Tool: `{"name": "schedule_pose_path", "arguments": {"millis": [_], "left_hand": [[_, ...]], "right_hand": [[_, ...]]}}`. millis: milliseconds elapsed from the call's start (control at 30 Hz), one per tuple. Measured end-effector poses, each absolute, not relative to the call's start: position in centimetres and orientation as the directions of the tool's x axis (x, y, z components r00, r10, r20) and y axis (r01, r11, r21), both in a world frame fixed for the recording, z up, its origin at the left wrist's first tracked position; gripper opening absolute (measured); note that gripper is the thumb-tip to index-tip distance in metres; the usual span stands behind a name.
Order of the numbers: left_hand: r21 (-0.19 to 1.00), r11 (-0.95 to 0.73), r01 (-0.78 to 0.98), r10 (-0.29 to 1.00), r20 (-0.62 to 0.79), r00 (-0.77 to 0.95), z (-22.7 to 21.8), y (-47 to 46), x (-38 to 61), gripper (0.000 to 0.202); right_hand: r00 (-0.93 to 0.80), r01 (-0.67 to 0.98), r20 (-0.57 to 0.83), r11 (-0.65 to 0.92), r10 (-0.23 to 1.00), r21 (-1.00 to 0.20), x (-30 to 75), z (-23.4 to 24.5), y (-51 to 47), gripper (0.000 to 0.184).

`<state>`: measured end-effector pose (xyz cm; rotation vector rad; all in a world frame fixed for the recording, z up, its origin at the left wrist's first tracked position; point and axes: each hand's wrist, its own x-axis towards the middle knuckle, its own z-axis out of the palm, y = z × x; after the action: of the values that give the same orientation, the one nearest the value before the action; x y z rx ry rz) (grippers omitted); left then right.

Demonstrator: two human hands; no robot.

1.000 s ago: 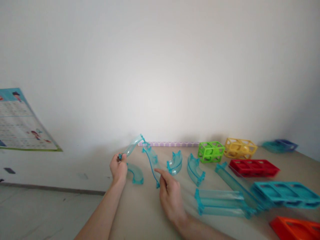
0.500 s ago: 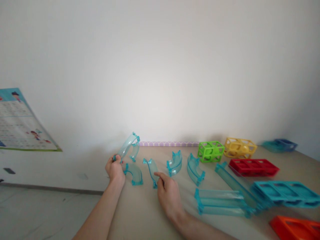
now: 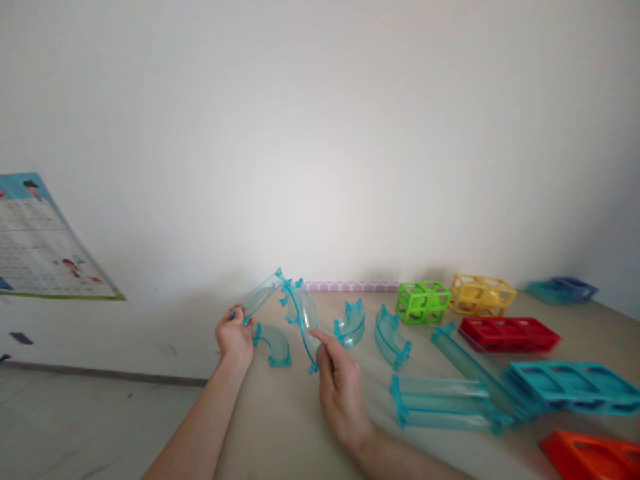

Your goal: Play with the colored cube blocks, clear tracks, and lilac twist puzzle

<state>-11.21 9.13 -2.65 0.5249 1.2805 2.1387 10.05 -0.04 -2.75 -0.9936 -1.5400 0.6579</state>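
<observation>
My left hand is closed on the near end of a clear blue track piece, tilted with its far end raised. In my right hand is a second clear blue track piece, held at its near end with the index finger along it. The far ends of the two pieces meet or overlap; I cannot tell whether they are joined. A curved track piece lies beside my left hand. Behind the held pieces another blue track piece is partly hidden.
Two curved pieces lie right of my hands, then straight tracks. Farther right stand a green frame block, a yellow one, and red, teal and orange blocks. A wall rises behind the table.
My right hand has lifted its track piece off the table, and the piece's far end has come up to the left-hand piece. The left-hand piece has tilted slightly to the right.
</observation>
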Motion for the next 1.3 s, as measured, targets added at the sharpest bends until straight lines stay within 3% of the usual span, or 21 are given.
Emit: {"name": "schedule_pose_path", "arguments": {"millis": [267, 667, 800, 900, 967, 1300], "left_hand": [[0.833, -0.347, -0.432, 0.738, -0.042, -0.673, -2.7, 9.0, -11.1, 0.008], [0.692, -0.4, -0.601, 0.787, -0.078, -0.612, -1.2, 8.1, -10.5, 0.011], [0.632, -0.318, -0.707, 0.891, -0.057, -0.451, -0.1, 6.7, -9.5, 0.007], [0.517, -0.23, -0.824, 0.958, -0.028, -0.286, 0.1, 6.1, -8.9, 0.011], [0.476, -0.218, -0.852, 0.962, -0.044, -0.271, -0.2, 6.1, -8.8, 0.014], [0.519, -0.212, -0.828, 0.952, -0.082, -0.295, -1.0, 7.0, -9.4, 0.016]], "right_hand": [[-0.049, 0.325, 0.394, 0.387, 0.918, -0.863, 9.6, -2.8, 0.4, 0.037], [-0.069, 0.294, 0.321, 0.326, 0.945, -0.898, 9.6, -2.8, 0.4, 0.035], [-0.079, 0.279, 0.303, 0.313, 0.95, -0.908, 9.7, -2.6, 0.3, 0.034], [-0.09, 0.247, 0.32, 0.332, 0.943, -0.91, 9.8, -2.5, 0.2, 0.033], [-0.095, 0.226, 0.33, 0.343, 0.939, -0.911, 9.8, -2.4, 0.1, 0.032], [-0.05, 0.093, 0.268, 0.272, 0.962, -0.958, 9.7, -3.9, 0.7, 0.03]]}}
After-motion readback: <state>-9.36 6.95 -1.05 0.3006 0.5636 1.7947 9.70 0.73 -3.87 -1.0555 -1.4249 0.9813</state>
